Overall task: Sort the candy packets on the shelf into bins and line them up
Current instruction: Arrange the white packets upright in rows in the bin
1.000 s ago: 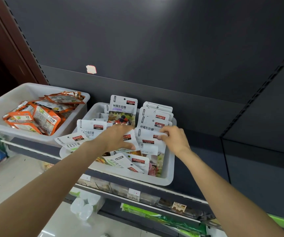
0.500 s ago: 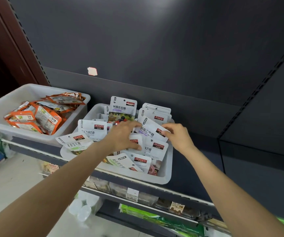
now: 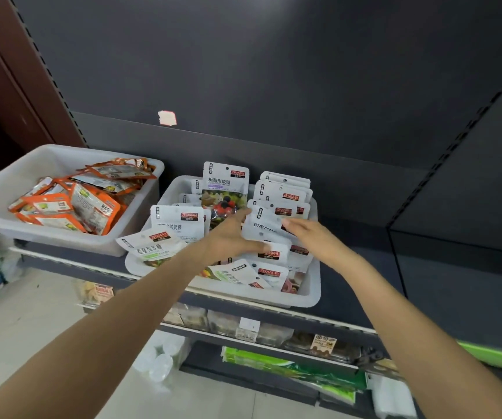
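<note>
A white bin (image 3: 312, 297) on the shelf holds several white candy packets, some upright, some lying loose at the front. My left hand (image 3: 228, 237) and my right hand (image 3: 310, 234) hold one tilted white packet (image 3: 263, 225) between them in the bin's middle. The left thumb lies under it and the right fingertips sit on its right side. Behind it a row of white packets (image 3: 283, 192) stands at the back right. A berry-print packet (image 3: 225, 186) stands upright at the back. A second white bin (image 3: 1, 231) to the left holds orange packets (image 3: 92, 204).
The dark shelf back wall rises behind the bins, with a small pale sticker (image 3: 167, 117) on it. Bare dark shelf (image 3: 425, 261) extends to the right of the middle bin. Lower shelves carry packaged goods (image 3: 274, 331) and green packs (image 3: 289, 367).
Both hands have shifted toward the bin's back right with the tilted packet, which now stands closer to the upright row. The camera has moved in slightly.
</note>
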